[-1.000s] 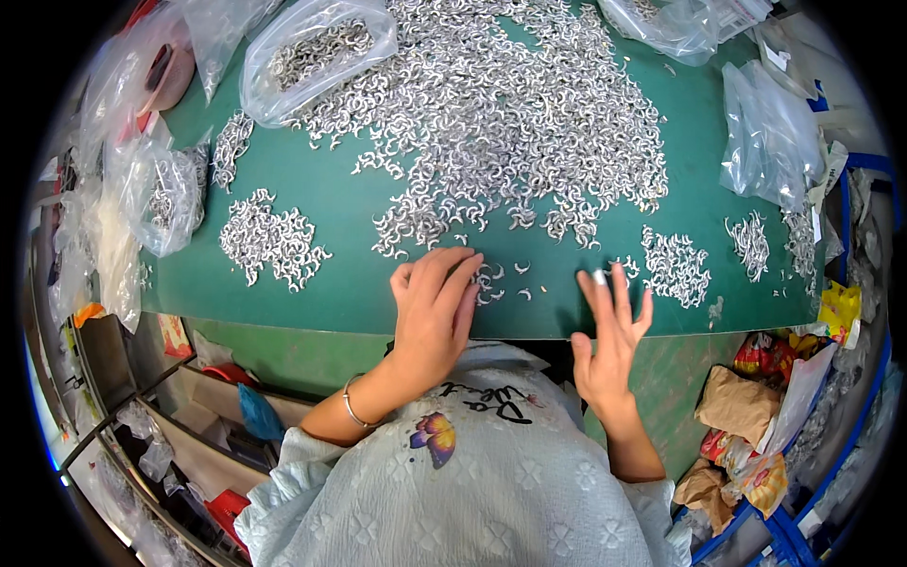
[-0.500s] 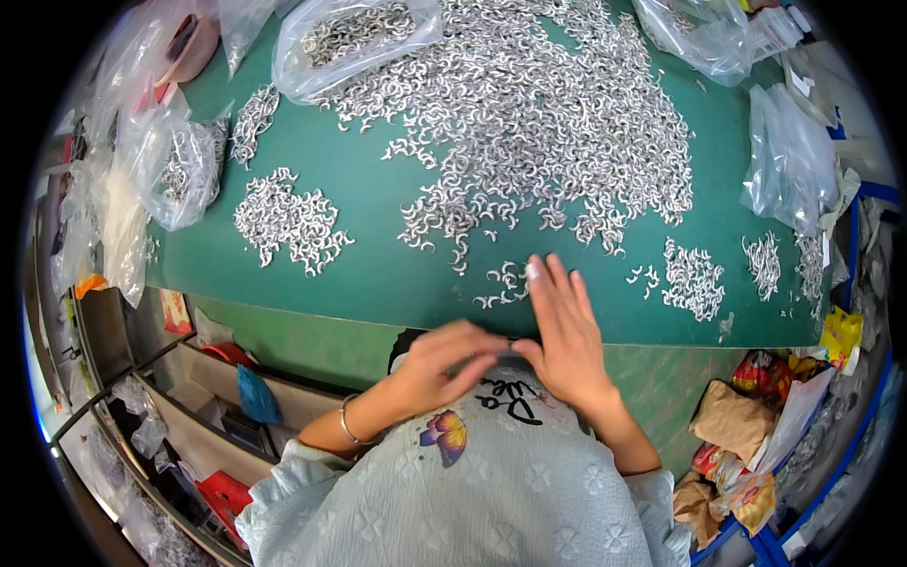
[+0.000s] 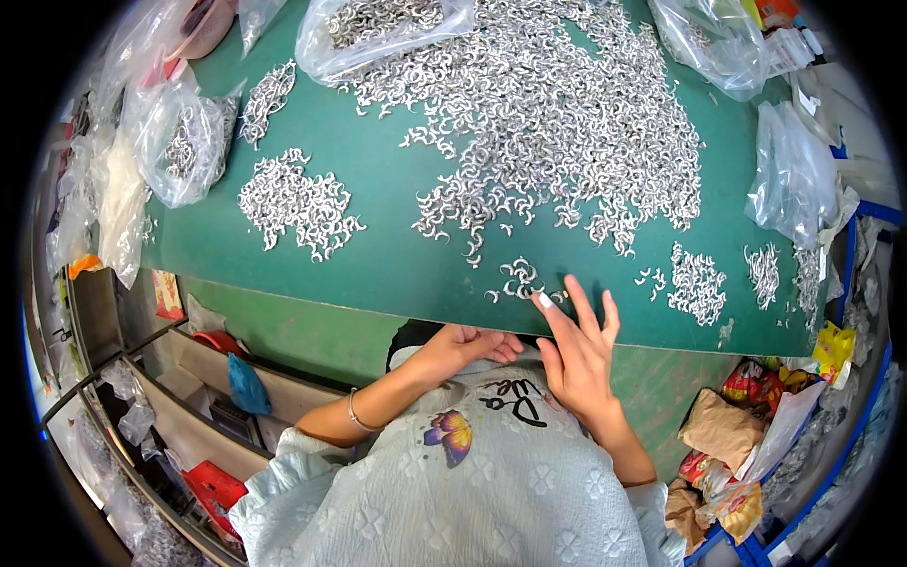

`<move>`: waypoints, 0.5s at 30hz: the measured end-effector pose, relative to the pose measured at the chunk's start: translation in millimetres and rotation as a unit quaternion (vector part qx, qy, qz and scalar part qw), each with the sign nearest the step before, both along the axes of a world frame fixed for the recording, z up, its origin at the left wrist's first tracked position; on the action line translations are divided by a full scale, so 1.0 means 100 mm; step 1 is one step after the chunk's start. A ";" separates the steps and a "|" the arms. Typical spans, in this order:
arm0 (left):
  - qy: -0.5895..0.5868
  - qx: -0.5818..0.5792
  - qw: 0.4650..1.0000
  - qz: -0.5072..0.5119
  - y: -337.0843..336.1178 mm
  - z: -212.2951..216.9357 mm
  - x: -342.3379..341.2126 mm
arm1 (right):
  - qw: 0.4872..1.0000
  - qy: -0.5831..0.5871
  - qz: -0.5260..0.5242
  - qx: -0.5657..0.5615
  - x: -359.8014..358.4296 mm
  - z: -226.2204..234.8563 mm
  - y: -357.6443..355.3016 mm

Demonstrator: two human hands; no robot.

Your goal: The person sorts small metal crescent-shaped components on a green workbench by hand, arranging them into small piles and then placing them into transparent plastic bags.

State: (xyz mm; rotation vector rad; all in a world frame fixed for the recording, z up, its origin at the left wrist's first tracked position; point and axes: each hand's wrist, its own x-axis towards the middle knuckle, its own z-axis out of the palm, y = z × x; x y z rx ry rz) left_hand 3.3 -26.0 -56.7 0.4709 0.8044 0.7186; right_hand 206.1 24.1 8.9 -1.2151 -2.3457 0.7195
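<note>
A green table top (image 3: 378,255) is strewn with small curved silver metal pieces. The biggest heap (image 3: 557,123) fills the middle and far side. A small cluster (image 3: 518,280) lies at the near edge. My right hand (image 3: 578,352) rests flat at that edge with fingers spread, its fingertips just right of the cluster. My left hand (image 3: 468,345) is below the table edge, close to my chest, fingers curled; I cannot see anything in it. Separate small piles lie at the left (image 3: 298,203) and at the right (image 3: 697,283).
Clear plastic bags of the same pieces sit at the far side (image 3: 378,28), the left (image 3: 184,142) and the right (image 3: 798,175). Under the table to the left are shelves with a blue cloth (image 3: 248,386) and red items. Crumpled packets (image 3: 727,435) lie at the lower right.
My left hand has come off the table top and dropped below the edge toward my chest. My right hand has moved left to the small cluster at the near edge.
</note>
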 end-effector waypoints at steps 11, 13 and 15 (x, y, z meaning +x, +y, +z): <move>-0.025 0.011 0.997 -0.069 0.05 0.15 0.04 | 0.999 -0.003 -0.025 0.028 0.06 -0.07 -0.10; -0.009 0.037 0.995 -0.094 0.07 0.24 0.03 | 0.999 -0.033 -0.005 0.011 -0.01 -0.03 -0.08; 0.001 0.057 0.992 -0.112 0.11 0.35 0.02 | 0.998 -0.058 0.001 0.014 -0.03 -0.01 -0.07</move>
